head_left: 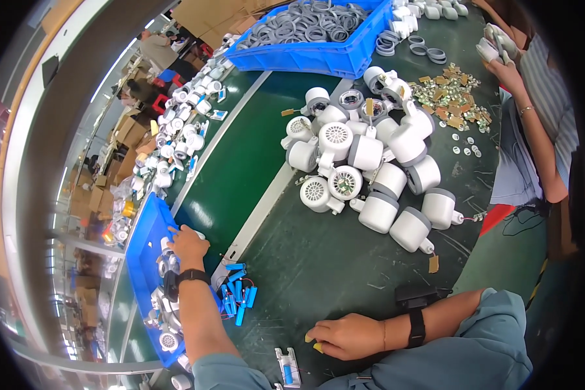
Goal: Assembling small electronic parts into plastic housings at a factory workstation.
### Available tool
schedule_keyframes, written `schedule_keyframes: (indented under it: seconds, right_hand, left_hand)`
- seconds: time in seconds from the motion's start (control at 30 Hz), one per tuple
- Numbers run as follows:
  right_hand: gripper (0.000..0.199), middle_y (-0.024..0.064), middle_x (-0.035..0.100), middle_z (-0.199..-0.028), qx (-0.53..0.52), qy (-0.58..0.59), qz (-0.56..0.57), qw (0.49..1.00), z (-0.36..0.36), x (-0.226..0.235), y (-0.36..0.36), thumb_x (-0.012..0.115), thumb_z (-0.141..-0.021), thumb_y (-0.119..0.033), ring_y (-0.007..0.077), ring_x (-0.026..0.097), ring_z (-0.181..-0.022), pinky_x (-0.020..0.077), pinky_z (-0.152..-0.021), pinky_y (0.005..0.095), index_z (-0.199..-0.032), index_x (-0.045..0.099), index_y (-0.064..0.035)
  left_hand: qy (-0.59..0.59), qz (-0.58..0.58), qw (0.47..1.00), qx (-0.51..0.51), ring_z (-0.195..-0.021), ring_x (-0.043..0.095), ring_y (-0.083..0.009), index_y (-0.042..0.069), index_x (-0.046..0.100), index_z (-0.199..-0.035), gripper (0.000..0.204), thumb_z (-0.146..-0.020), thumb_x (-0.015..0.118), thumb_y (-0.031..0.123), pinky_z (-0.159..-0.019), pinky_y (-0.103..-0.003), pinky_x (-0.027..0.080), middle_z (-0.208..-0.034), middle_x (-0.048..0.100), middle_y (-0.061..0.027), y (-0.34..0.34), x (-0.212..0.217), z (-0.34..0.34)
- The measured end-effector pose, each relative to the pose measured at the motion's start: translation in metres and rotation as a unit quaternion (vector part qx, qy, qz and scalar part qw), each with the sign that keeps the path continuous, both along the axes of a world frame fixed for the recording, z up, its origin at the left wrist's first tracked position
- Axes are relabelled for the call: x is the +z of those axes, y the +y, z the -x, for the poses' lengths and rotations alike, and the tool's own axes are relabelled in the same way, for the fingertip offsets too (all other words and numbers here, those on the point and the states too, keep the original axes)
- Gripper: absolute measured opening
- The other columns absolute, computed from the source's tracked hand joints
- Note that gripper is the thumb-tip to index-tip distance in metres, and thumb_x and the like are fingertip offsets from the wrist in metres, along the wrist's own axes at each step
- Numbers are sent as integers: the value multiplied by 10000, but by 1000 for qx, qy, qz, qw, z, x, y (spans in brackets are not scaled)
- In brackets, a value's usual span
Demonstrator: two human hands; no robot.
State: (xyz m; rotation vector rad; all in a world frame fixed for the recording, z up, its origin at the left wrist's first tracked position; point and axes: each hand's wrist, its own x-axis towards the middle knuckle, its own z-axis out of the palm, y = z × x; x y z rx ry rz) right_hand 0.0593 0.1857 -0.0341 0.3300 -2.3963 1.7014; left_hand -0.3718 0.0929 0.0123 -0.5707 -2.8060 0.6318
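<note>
Two bare hands work a dark green bench: the left hand (188, 245) reaches with bent fingers into a shallow blue plastic tray (143, 260) of white fan housings at the bench's left edge, apparently touching one, though whether it has closed on a part cannot be told. The right hand (348, 336) rests low near the body, fingers curled narrowly around a small yellowish piece (318, 348) pressed to the tabletop. Between them lies a loose bundle of blue cylindrical cells (238, 296), within easy reach of either hand. Farther out, a heap of white round fan bodies with grey caps (370, 172) sits mid-bench, a large blue crate of grey rings (312, 39) beyond it. A co-worker's hand (504, 68) holds white parts at upper right.
</note>
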Motion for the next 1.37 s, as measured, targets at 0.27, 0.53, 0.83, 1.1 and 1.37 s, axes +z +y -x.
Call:
schedule_keyframes:
  seconds: [0.27, 0.53, 0.83, 1.1, 1.37]
  right_hand:
    - [368, 133, 627, -1042, -83, -185, 335, 920, 9, 8, 12, 559, -975, -234, 237, 666, -733, 538, -601, 331, -1255, 463, -16]
    - [533, 99, 530, -1174, -210, -51, 287, 933, 0, 25, 13, 586, -955, -132, 156, 653, -827, 542, -643, 282, -1441, 372, -83]
    - [109, 176, 614, -829, -155, 24, 116, 981, -3, 16, 12, 610, -822, -59, 354, 628, -717, 513, -648, 413, -913, 589, -3]
    - [421, 75, 596, -912, -161, -99, 134, 973, -39, 28, 52, 559, -897, 67, 135, 674, -765, 547, -666, 251, -1296, 457, -18]
    - [382, 96, 647, -887, -189, -133, -11, 973, -67, 40, 53, 597, -890, 21, 134, 685, -743, 529, -642, 228, -1248, 488, -56]
  left_hand:
    - [-123, -167, 893, -399, -1088, 563, -395, 12, 490, -1255, 668, -643, 740, 107, -1009, -479, 381, -1130, 603, -221, 10, 64, -157]
    - [-261, 6, 820, -510, -1253, 527, -233, 55, 579, -1192, 499, -711, 686, 130, -1073, -498, 346, -1326, 584, -64, -60, 89, -309]
    - [-210, -56, 856, -470, -1266, 521, -259, 77, 617, -1164, 403, -761, 644, 74, -1110, -516, 335, -1381, 565, -49, -104, 50, -352]
    - [-213, -205, 893, -338, -1196, 544, -355, 21, 595, -1188, 471, -721, 654, 27, -1055, -494, 383, -1284, 585, -166, -129, 32, -334]
    - [-222, -331, 893, -208, -1356, 438, -387, 28, 421, -1414, 607, -850, 638, 79, -1139, -444, 337, -1445, 473, -210, -81, -12, -260]
